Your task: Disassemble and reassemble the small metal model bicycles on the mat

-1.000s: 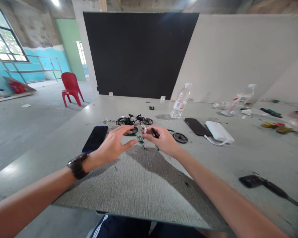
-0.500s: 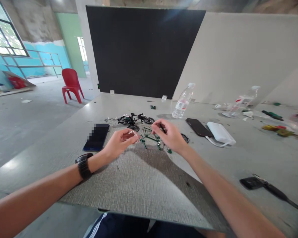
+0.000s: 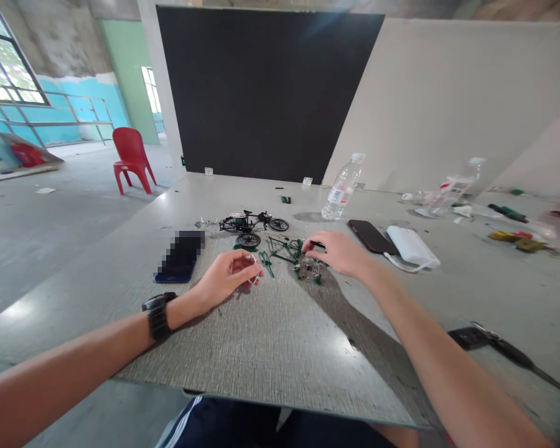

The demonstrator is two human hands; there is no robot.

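Note:
My left hand (image 3: 231,274) is closed on a thin, curved, silvery model part (image 3: 253,271), held just above the table. My right hand (image 3: 338,254) reaches over the small green and silver pieces, its thumb and forefinger bent together. A slim dark bit shows between those fingers, too small to name. Between the hands lies a green toy bicycle frame (image 3: 282,250), with a cluster of silver parts (image 3: 312,269) near the right fingertips. Behind them is a black model bicycle (image 3: 252,221), with a loose spoked wheel (image 3: 248,239) in front of it.
A phone (image 3: 180,258) lies left of my left hand. To the right are a clear plastic bottle (image 3: 341,190), a dark phone (image 3: 371,236) and a white power bank (image 3: 413,247) with a cable. A car key (image 3: 471,337) lies near my right forearm.
My right hand has moved right, away from the left hand, over the green and silver parts. My left hand has lowered slightly, still holding the silvery part.

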